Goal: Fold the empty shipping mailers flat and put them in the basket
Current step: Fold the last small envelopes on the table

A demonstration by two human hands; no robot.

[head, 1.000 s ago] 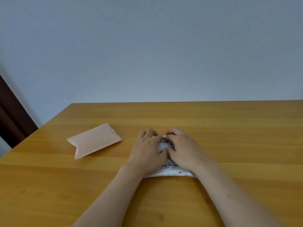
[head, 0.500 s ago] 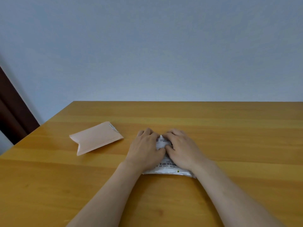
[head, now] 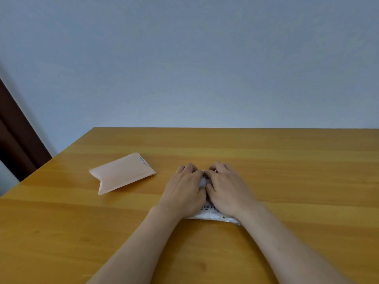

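White mailer (head: 211, 214): judged thin, light and soft, likely to slip on the table (head: 287, 160). Take hold at its edges and press along the crease. It lies around the table's middle, under both grips. Left grip (head: 184, 191) and right grip (head: 227, 191) lie palm-down, fingers curled over its far edge, holding it. Count: two mailers, the white one and a peach mailer (head: 121, 173) toward the left edge. No basket in view.

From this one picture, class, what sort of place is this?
Likely a plain indoor room, home or office: a honey-coloured wooden table, a blank pale grey-blue wall, a dark brown door-like panel.
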